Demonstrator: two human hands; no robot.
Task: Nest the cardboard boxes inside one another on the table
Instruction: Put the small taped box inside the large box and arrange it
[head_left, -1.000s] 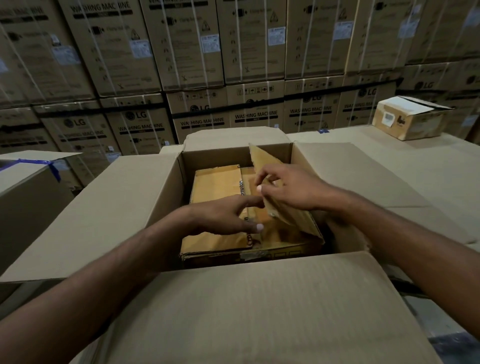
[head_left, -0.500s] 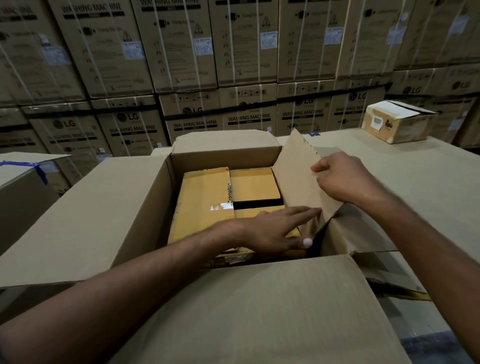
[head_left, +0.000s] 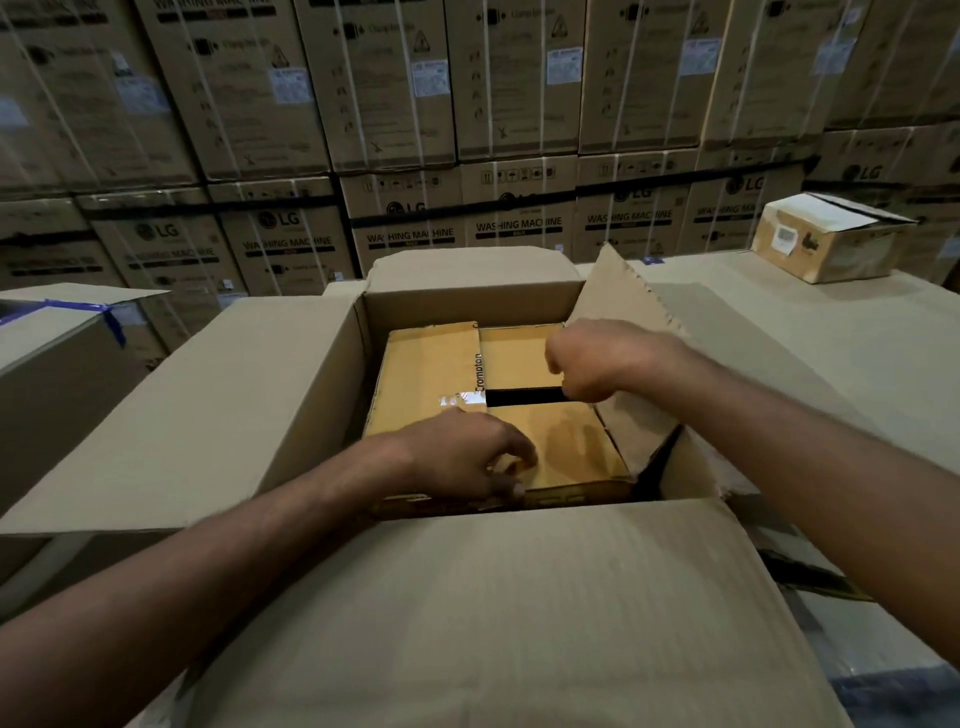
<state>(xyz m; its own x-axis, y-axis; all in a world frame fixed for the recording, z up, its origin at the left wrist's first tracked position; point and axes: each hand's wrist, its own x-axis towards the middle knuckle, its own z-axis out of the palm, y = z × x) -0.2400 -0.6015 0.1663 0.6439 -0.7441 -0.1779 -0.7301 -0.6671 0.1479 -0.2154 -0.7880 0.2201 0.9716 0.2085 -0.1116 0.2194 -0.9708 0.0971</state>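
Observation:
A large open brown box (head_left: 182, 415) stands in front of me with its four flaps spread outward. Inside it sits a smaller yellow-brown box (head_left: 431, 374) marked "Crompton", its top flaps mostly folded down with a dark gap between two of them. My left hand (head_left: 467, 452) grips the near edge of the yellow box, fingers curled over a flap. My right hand (head_left: 597, 358) is a closed fist over the yellow box's right side, against a raised loose flap (head_left: 618, 296). I cannot tell whether it pinches that flap.
A small closed box (head_left: 831, 239) with a white label sits on the cardboard-covered table (head_left: 857, 353) at the far right. Another box (head_left: 57, 364) with blue tape stands at the left. Stacked washing machine cartons (head_left: 519, 156) form a wall behind.
My right hand moved left and down from the raised flap's top edge to over the yellow box. My left hand slid left toward the yellow box's near edge and curled its fingers.

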